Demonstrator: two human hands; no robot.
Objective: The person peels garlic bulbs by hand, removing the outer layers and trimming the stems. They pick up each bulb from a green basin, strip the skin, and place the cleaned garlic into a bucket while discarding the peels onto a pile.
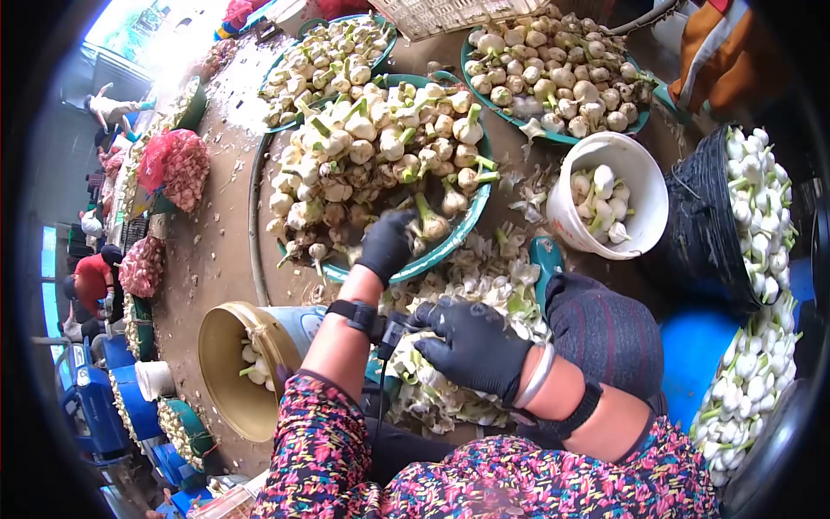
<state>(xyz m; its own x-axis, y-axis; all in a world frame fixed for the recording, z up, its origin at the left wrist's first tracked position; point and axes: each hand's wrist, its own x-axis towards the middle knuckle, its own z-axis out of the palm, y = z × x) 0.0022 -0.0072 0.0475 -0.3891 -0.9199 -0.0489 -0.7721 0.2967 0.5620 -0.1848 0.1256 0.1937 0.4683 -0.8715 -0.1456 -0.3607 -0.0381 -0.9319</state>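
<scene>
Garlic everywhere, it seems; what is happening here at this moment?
A person in black gloves is handling garlic. The left hand reaches to the near rim of a green basin piled with garlic bulbs. The right hand grips a small dark tool over a heap of peelings. A white bucket holds a few cleaned bulbs.

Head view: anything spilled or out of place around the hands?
Yes. Pale green-white garlic trimmings lie loose in a heap below the teal plastic basin of garlic bulbs, in no container. The black-gloved left hand reaches into the basin; the black-gloved right hand rests on the heap.
</scene>
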